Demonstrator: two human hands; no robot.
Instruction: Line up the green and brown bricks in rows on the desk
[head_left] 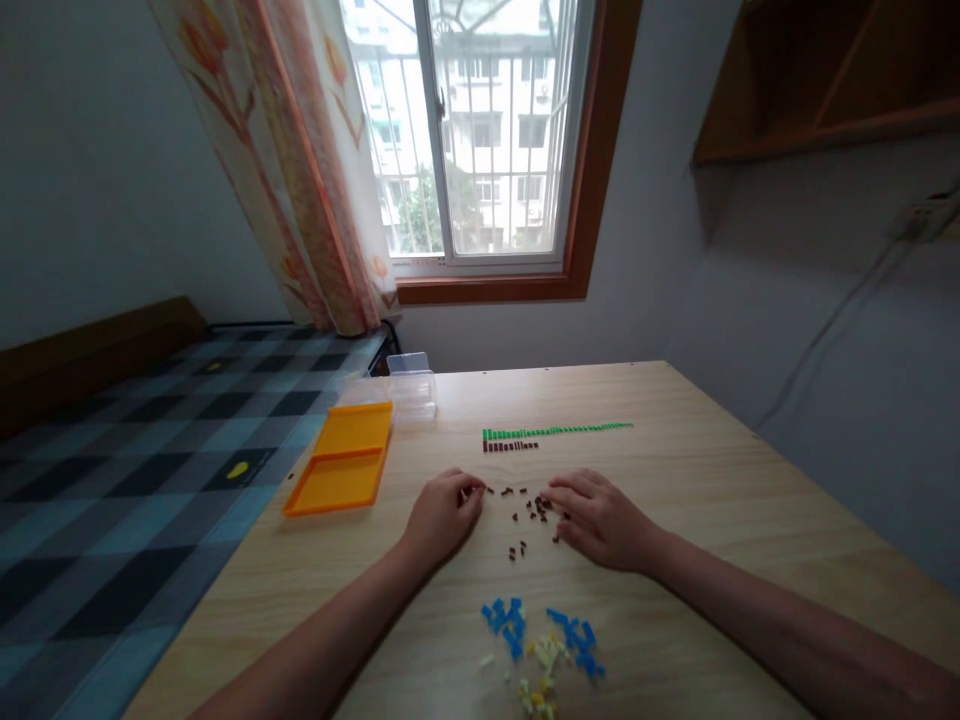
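Observation:
Small dark brown toy bricks (pixel 540 506) lie loosely scattered on the wooden table (pixel 705 460) between my two hands. My left hand (pixel 446 512) is closed in a pinch, and a small brown brick (pixel 490 490) shows right at its fingertips. On the other side, my right hand (pixel 604 520) rests with thumb and fingers apart, its fingertips at the edge of the loose brown bricks. Farther back stands a short row of brown bricks (pixel 511 447). Just behind it runs a longer row of green bricks (pixel 555 432).
Blue bricks (pixel 510 625) and pale yellow pieces (pixel 547 652) lie in loose piles near me. To the left is an orange two-part tray (pixel 341 453), with clear plastic boxes (pixel 411 395) behind it. A bed with a checked cover (pixel 150 440) adjoins the table's left side.

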